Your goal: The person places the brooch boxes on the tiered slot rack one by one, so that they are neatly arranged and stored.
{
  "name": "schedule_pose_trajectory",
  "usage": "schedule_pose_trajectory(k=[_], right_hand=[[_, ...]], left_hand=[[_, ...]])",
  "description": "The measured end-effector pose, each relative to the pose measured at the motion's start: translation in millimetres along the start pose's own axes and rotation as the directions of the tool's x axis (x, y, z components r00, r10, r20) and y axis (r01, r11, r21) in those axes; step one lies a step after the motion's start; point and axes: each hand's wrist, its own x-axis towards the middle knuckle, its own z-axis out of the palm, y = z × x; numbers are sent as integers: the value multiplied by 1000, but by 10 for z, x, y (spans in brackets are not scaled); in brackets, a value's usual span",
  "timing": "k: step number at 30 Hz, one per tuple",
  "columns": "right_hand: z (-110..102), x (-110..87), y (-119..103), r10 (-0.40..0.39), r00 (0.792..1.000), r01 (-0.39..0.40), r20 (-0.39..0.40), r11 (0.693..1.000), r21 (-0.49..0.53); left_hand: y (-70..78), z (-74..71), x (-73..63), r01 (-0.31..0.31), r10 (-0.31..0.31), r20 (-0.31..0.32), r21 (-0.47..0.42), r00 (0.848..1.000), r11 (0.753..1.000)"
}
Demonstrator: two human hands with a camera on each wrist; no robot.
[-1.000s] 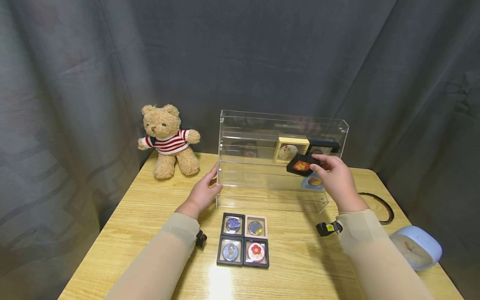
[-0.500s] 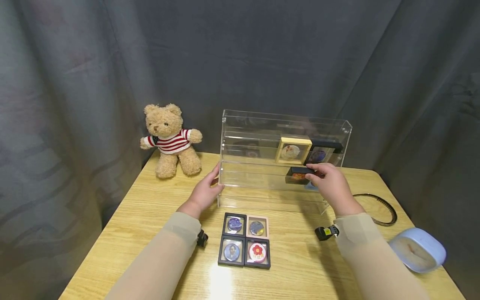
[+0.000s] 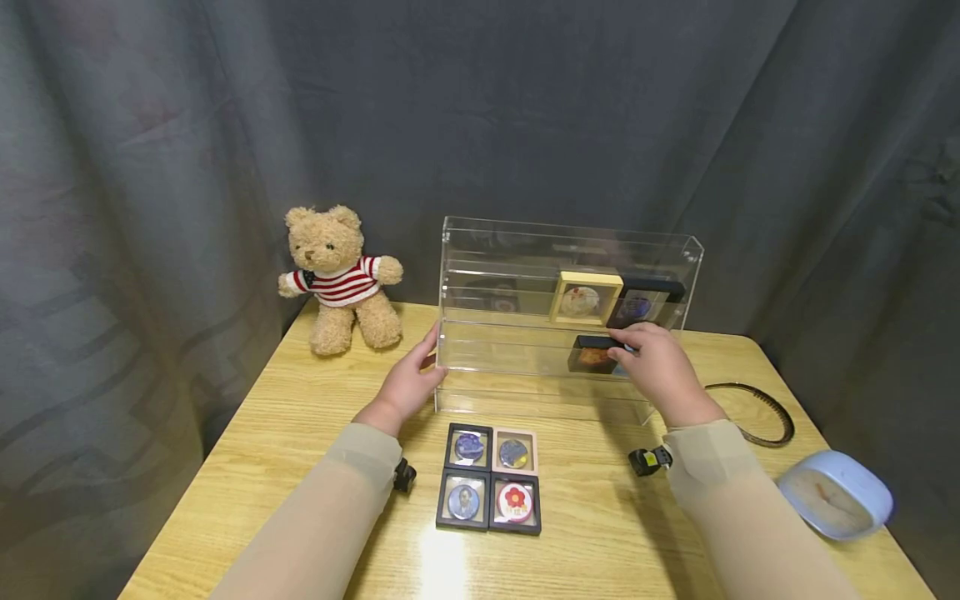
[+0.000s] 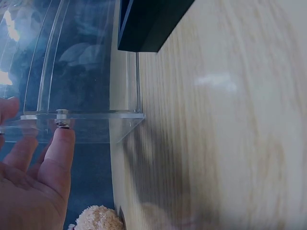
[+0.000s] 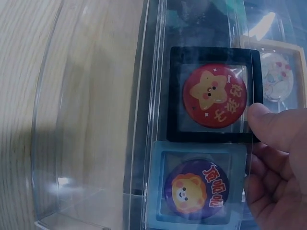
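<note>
My right hand (image 3: 663, 367) pinches the upper edge of a black display frame (image 3: 587, 354), which stands in a lower tier of the clear acrylic rack (image 3: 510, 350). In the right wrist view this frame holds a red star badge (image 5: 215, 96). Right beside it stands a light blue frame (image 5: 158, 184) with a purple lion badge (image 5: 196, 189). On the tier above are a yellow frame (image 3: 587, 277) and another black frame (image 3: 652, 287). My left hand (image 3: 405, 387) rests against the rack's left side, fingertips touching the panel (image 4: 96, 116) in the left wrist view.
Several framed badges (image 3: 489, 478) lie in a square block on the wooden table (image 3: 585, 533) before the rack. A teddy bear (image 3: 337, 283) sits at the back left. To the right lie a dark headband (image 3: 780, 417) and a blue-rimmed oval object (image 3: 836, 494).
My right hand has lowered the black frame with the red badge into the rack's lower tier, where it stands upright beside the light blue frame. The left hand stays at the rack's side.
</note>
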Motion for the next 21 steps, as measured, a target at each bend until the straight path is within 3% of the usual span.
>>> schedule_pose_trajectory(k=[13, 17, 21], right_hand=[[26, -16, 13, -58, 998, 56, -25, 994, -99], [19, -60, -6, -66, 997, 62, -46, 995, -72], [36, -144, -70, -122, 985, 120, -125, 992, -25]], left_hand=[[0, 10, 1, 17, -17, 3, -27, 1000, 1000], [-7, 12, 6, 14, -14, 4, -31, 1000, 999], [-10, 9, 8, 10, -10, 5, -32, 1000, 999]])
